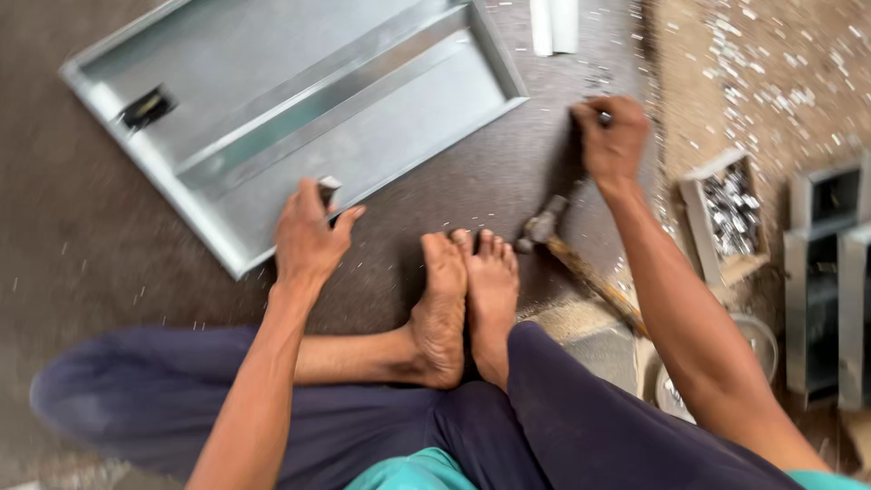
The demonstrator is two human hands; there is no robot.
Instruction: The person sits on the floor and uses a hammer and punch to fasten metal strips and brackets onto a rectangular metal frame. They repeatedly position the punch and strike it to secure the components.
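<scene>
Left hand (307,234) fingers pinch a small metal piece (328,189) — right hand (612,136) fingers grip a dark tool (602,118).

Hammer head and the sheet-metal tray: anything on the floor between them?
Head view: the person's bare feet sit just left of the hammer; beyond them, toward the sheet-metal tray, only dark floor with metal chips.

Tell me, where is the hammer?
In the head view, the hammer lies on the floor right of the person's bare feet, just below the right hand.
</scene>
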